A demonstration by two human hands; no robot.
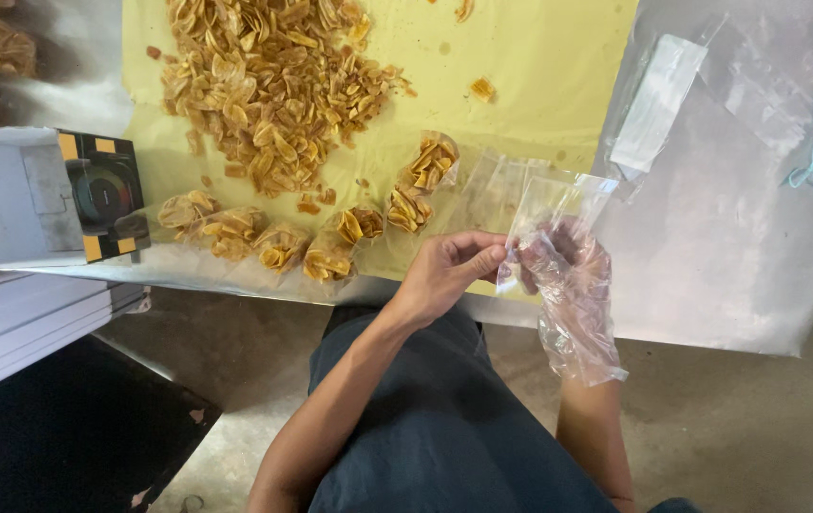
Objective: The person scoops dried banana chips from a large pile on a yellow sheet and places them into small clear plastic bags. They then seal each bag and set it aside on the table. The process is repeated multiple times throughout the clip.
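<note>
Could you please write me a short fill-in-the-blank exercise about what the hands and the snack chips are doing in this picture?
1. The right hand wears a clear ____ glove.
2. Both hands hold an empty clear bag; the bare one is the ____ hand.
3. The loose pile of chips lies on a ____ sheet.
4. The filled small bags lie ____ the pile and the person.

Missing words: plastic; left; yellow; between

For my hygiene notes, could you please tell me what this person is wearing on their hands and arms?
The left hand is bare, with no glove, and the left forearm shows no sleeve. The right hand wears a loose, clear, crinkled plastic glove whose wide cuff ends just past the wrist; the forearm beyond it is uncovered. No watch or ring is visible.
</note>
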